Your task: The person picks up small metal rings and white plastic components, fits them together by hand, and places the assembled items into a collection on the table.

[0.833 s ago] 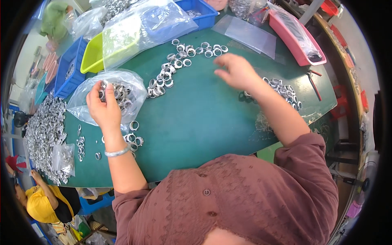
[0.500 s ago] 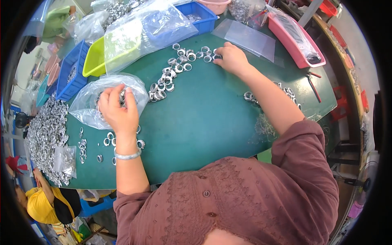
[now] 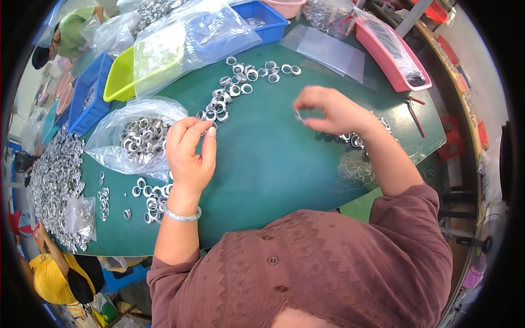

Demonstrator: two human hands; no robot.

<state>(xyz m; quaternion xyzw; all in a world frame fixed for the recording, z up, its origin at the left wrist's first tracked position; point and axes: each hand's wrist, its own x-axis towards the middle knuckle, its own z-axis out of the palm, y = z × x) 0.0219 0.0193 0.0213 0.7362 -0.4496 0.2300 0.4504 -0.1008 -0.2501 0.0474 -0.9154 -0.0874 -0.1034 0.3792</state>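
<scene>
Right hand (image 3: pixel 333 112) pulled back — pinching ring (image 3: pixel 298 115)

I see a green table (image 3: pixel 284 180) in even daylight — blue bins (image 3: pixel 87 101), a yellow tray (image 3: pixel 117 82) and a pink tray (image 3: pixel 385 52) stand along its far edge. On right, a wooden rim (image 3: pixel 456 87).

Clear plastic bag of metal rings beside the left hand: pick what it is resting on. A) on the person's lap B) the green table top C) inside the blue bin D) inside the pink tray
B: the clear plastic bag of metal rings lies open on the green table top, just left of the left hand, apart from the blue bin and the pink tray.
</scene>
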